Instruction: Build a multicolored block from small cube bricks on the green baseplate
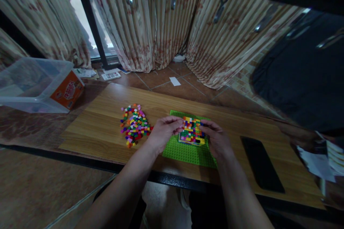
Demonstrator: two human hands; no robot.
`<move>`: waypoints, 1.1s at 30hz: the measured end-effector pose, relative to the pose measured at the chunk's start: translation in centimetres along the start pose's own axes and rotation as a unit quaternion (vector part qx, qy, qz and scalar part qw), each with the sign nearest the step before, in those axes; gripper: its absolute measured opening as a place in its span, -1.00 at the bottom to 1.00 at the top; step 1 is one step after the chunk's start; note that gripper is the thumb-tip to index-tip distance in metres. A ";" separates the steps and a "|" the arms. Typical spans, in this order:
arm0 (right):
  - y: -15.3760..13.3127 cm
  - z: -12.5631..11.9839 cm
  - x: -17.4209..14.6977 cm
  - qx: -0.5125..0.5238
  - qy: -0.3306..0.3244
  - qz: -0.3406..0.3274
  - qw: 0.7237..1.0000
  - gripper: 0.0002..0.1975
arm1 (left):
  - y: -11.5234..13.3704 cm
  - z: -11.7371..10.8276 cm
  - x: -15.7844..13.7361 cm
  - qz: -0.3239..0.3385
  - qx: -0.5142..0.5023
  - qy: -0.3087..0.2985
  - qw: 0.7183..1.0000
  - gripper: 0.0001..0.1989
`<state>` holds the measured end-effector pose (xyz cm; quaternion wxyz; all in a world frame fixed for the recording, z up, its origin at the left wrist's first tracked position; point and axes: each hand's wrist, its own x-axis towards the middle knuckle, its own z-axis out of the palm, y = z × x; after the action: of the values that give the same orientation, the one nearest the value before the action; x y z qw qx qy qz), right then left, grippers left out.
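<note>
A green studded baseplate (174, 152) lies on the wooden board in front of me. On it sits a rectangular block of many-coloured toy bricks (192, 132), its sides showing yellow and white. At the block's upper left edge, my left hand (165, 132) has thumb and forefinger pinched together; whatever is between them is too small to make out. My right hand (217, 139) curls round the right side of the block, thumb and fingers against its upper right edge. Left of the baseplate is a loose pile of small coloured bricks (137, 123), close to my left wrist.
A black phone-like slab (262, 164) lies on the wooden board (94, 121) to the right. A clear plastic tub (34, 86) with an orange label stands at far left. Papers (317, 162) lie at the right end. Curtains (150, 25) hang behind.
</note>
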<state>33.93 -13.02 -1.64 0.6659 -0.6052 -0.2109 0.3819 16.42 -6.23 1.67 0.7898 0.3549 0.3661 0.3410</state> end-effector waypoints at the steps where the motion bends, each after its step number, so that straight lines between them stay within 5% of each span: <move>1: 0.0 0.0 0.0 0.004 0.001 0.002 1.000 -0.72 | -0.1 0.0 0.0 0.002 -0.001 -0.004 1.000 -0.91; 11: -0.1 -0.3 0.1 -0.008 -0.014 -0.018 1.000 -0.71 | -0.3 -0.2 0.1 0.015 -0.025 -0.012 0.999 -0.79; 16: -0.8 -0.3 -0.2 -0.051 0.036 -0.137 0.989 -0.76 | 0.0 -0.2 0.1 -0.002 -0.061 -0.012 0.998 -0.83; 23: -1.4 2.1 -3.2 -0.240 -0.061 -0.361 0.899 -0.90 | -0.1 0.0 0.0 -0.009 -0.075 -0.032 0.997 -0.81; 28: -1.2 3.1 -4.0 -0.318 -0.086 -0.401 0.855 -0.88 | -0.5 -0.2 0.0 -0.006 -0.063 -0.054 0.997 -0.72; 33: -1.1 3.4 -4.1 -0.338 -0.063 -0.411 0.844 -0.89 | -0.4 -0.1 0.0 -0.009 -0.036 -0.051 0.998 -0.69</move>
<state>29.18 -13.94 0.77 0.5011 -0.6252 -0.5981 0.0160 16.49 -6.40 1.26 0.8226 0.3398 0.3161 0.3285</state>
